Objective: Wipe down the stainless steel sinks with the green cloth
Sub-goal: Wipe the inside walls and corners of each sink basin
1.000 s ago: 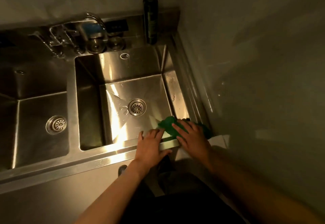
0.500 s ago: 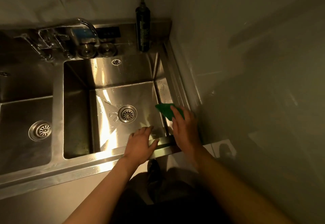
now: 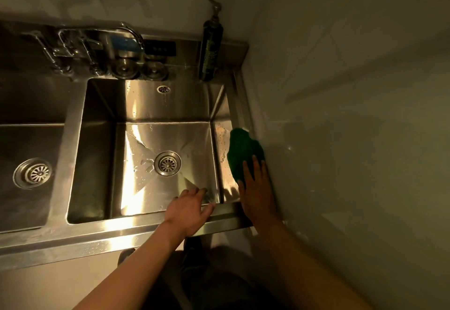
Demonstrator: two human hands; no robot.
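- Right hand (image 3: 258, 188) of mine lies flat and open, fingers (image 3: 250, 167) pressing down on the near end of the green cloth (image 3: 244, 151). It does not grip the cloth, it only pushes on it.
- Green cloth sits on the right rim of the right sink (image 3: 235, 105), close by the wall (image 3: 341, 139). Its long way runs along the rim, away from me.
- Most of the cloth lies past my fingertips, toward the dark pump bottle (image 3: 210, 47) at the back corner.
- I think my next push goes straight ahead along that rim toward the bottle.
- Left hand (image 3: 190, 210) holds nothing. It rests spread open on the front rim of the same sink, fingers over the edge, near my right hand.
- Left sink (image 3: 14, 144) is well away from the cloth.
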